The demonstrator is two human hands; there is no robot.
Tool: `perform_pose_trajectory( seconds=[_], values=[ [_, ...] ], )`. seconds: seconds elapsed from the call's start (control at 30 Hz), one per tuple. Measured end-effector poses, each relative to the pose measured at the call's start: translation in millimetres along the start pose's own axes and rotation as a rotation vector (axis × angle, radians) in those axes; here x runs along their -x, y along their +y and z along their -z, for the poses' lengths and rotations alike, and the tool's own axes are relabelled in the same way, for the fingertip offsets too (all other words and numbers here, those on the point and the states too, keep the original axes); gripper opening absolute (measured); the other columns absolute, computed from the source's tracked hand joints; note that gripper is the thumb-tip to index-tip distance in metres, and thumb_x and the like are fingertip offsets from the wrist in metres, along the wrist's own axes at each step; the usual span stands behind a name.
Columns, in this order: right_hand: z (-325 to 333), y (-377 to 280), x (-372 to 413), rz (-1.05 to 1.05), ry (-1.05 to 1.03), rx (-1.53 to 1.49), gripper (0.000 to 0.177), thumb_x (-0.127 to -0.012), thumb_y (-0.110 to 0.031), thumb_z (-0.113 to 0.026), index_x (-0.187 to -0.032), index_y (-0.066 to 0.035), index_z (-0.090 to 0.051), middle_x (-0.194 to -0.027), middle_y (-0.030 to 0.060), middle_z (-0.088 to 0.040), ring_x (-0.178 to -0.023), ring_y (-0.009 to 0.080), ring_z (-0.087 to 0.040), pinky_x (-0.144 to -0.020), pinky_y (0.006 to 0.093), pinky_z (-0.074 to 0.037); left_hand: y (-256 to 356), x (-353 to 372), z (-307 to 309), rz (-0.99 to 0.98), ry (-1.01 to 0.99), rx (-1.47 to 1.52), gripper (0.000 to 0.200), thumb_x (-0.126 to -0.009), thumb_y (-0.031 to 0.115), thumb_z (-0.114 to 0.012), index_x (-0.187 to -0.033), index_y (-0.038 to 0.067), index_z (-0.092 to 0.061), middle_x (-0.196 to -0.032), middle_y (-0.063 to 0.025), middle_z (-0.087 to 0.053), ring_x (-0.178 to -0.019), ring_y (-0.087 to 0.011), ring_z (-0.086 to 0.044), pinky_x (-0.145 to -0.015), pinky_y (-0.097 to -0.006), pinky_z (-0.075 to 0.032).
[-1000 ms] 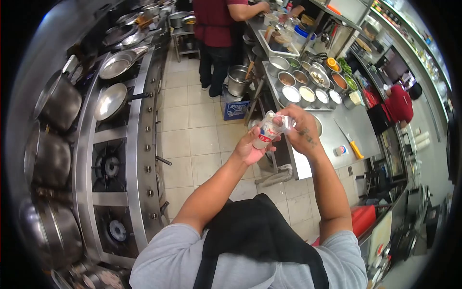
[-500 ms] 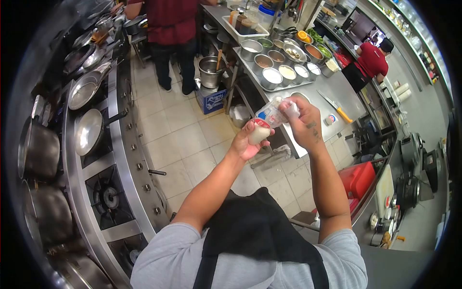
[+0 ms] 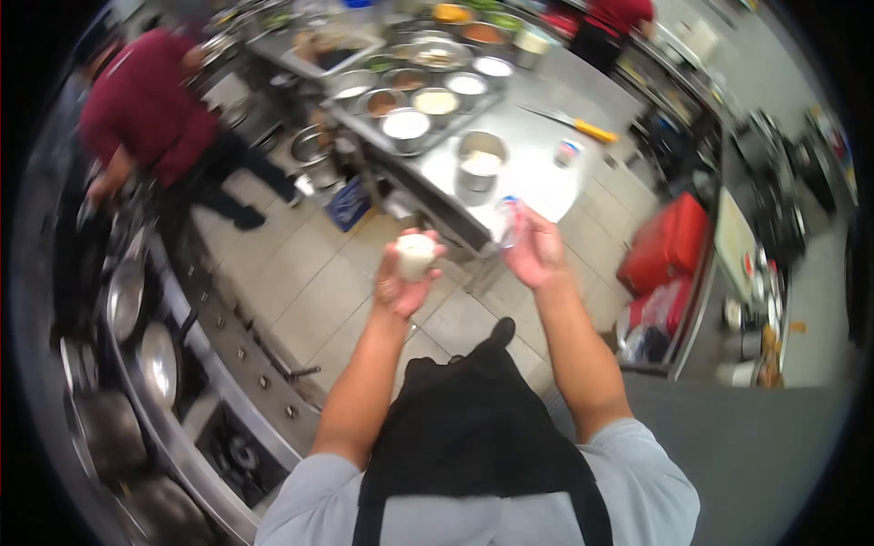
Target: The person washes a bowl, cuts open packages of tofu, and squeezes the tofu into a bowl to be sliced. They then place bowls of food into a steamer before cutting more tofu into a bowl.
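My left hand (image 3: pixel 401 289) is closed around a smooth white block (image 3: pixel 416 258), which looks like soft cheese, and holds it over the floor in front of the steel table. Pinched in my right hand (image 3: pixel 541 255) is a clear plastic wrapper (image 3: pixel 507 224) with red and blue print, now apart from the block. Just beyond the wrapper, a steel container (image 3: pixel 480 182) with white contents stands near the table's front corner. A small printed package (image 3: pixel 568 153) lies to its right. Farther back is a knife (image 3: pixel 596 130) with a yellow handle.
Several steel containers of ingredients, one a white-filled container (image 3: pixel 406 130), sit on the steel table (image 3: pixel 533 168). A stove (image 3: pixel 241 369) with pans runs along the left. Red bins (image 3: pixel 669 244) stand at right. One co-worker (image 3: pixel 159 109) is at left, another (image 3: pixel 614 25) at the back.
The plastic wrapper has come off the white block, and my hands have moved apart. My view has shifted toward the table; the co-worker at left now leans over.
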State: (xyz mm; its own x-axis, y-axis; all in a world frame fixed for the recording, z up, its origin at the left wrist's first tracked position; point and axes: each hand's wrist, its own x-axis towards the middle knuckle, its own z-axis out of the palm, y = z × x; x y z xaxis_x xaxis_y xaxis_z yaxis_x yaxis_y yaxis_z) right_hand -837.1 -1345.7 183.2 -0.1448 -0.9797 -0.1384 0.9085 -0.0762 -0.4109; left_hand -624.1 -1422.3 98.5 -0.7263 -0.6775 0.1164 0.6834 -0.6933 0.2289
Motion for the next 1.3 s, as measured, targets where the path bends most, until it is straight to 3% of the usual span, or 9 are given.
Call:
perform_pose_trajectory(
  seconds=[0.4,0.53,0.6,0.67,0.73,0.93,1.07,1.23,1.3],
  values=[
    [397,-105,166,0.431,1.051,-0.208,0.025,-0.088,-0.021,-0.062,-0.109,-0.01,-0.058,-0.094,0.0061,-0.066,-0.085,0.0196,-0.063,-0.064,0.0369,-0.051,-104,-99,-30,0.351,-0.077,0.086,0.045,-0.086,0.037,-0.069,-0.12,0.01,-0.058,-0.117,-0.0129,-0.049,-0.104,-0.0283,-0.053,-0.076,-0.0406,-0.058],
    [545,-151,243,0.853,0.963,-0.319,0.022,-0.09,-0.022,-0.06,-0.107,-0.008,-0.056,-0.094,0.01,-0.064,-0.077,0.0226,-0.063,-0.06,0.0381,-0.053,-160,-150,-34,0.46,-0.091,0.136,0.044,-0.085,0.036,-0.07,-0.117,0.008,-0.057,-0.112,-0.0117,-0.05,-0.099,-0.0295,-0.055,-0.076,-0.0443,-0.06],
    [594,-175,290,1.078,1.178,-0.445,0.044,-0.097,-0.037,-0.048,-0.127,-0.005,-0.046,-0.117,0.0184,-0.059,-0.106,0.0289,-0.061,-0.09,0.044,-0.052,-184,-174,-32,0.513,-0.076,0.137,0.045,-0.085,0.037,-0.071,-0.116,0.008,-0.057,-0.112,-0.012,-0.051,-0.098,-0.0297,-0.056,-0.077,-0.0434,-0.059],
    [595,-189,293,0.941,1.386,-0.512,0.082,-0.092,-0.057,-0.049,-0.15,-0.009,-0.016,-0.152,0.021,-0.021,-0.142,0.0325,-0.025,-0.115,0.05,-0.022,-203,-190,-29,0.514,-0.026,0.101,0.047,-0.084,0.041,-0.07,-0.118,0.011,-0.057,-0.114,-0.0119,-0.051,-0.098,-0.0304,-0.056,-0.08,-0.0397,-0.058],
    [547,-201,229,0.497,1.495,-0.061,0.085,-0.087,-0.061,-0.054,-0.145,-0.005,-0.028,-0.145,0.0194,-0.037,-0.131,0.0322,-0.041,-0.106,0.0448,-0.035,-226,-209,-25,0.516,-0.024,0.073,0.045,-0.085,0.044,-0.068,-0.117,0.014,-0.058,-0.117,-0.0119,-0.052,-0.101,-0.0305,-0.056,-0.077,-0.0387,-0.058],
    [189,-210,15,0.728,0.479,0.801,0.052,-0.099,-0.027,-0.049,-0.14,0.0,-0.033,-0.137,0.0163,-0.045,-0.124,0.0254,-0.047,-0.102,0.0392,-0.039,-260,-268,-39,0.307,0.243,-0.102,0.045,-0.084,0.043,-0.07,-0.118,0.017,-0.059,-0.115,-0.0107,-0.06,-0.106,-0.031,-0.059,-0.073,-0.0391,-0.056],
    [101,-199,-61,0.769,0.244,0.928,0.051,-0.101,-0.028,-0.044,-0.141,0.001,-0.032,-0.138,0.0189,-0.04,-0.124,0.025,-0.043,-0.104,0.0358,-0.035,-236,-290,-71,0.034,0.338,-0.245,0.045,-0.088,0.029,-0.068,-0.123,0.006,-0.052,-0.116,-0.0141,-0.061,-0.103,-0.0294,-0.061,-0.088,-0.0396,-0.052],
    [108,-155,-159,0.296,0.121,0.25,0.036,-0.103,-0.039,-0.034,-0.116,-0.009,-0.05,-0.11,0.0113,-0.058,-0.105,0.0237,-0.056,-0.093,0.037,-0.047,-173,-290,-98,-0.229,0.509,-1.429,0.049,-0.088,0.017,-0.066,-0.131,0.0,-0.048,-0.122,-0.0133,-0.057,-0.115,-0.0201,-0.054,-0.1,-0.0315,-0.042],
    [122,-119,-196,-0.065,-0.067,-0.654,0.035,-0.099,-0.043,-0.043,-0.11,-0.011,-0.051,-0.102,0.0095,-0.058,-0.098,0.023,-0.058,-0.09,0.0399,-0.048,-154,-281,-77,-0.37,0.449,-1.653,0.06,-0.085,0.026,-0.069,-0.133,0.0,-0.045,-0.131,-0.0169,-0.045,-0.125,-0.0276,-0.044,-0.103,-0.0354,-0.038]
  ],
)
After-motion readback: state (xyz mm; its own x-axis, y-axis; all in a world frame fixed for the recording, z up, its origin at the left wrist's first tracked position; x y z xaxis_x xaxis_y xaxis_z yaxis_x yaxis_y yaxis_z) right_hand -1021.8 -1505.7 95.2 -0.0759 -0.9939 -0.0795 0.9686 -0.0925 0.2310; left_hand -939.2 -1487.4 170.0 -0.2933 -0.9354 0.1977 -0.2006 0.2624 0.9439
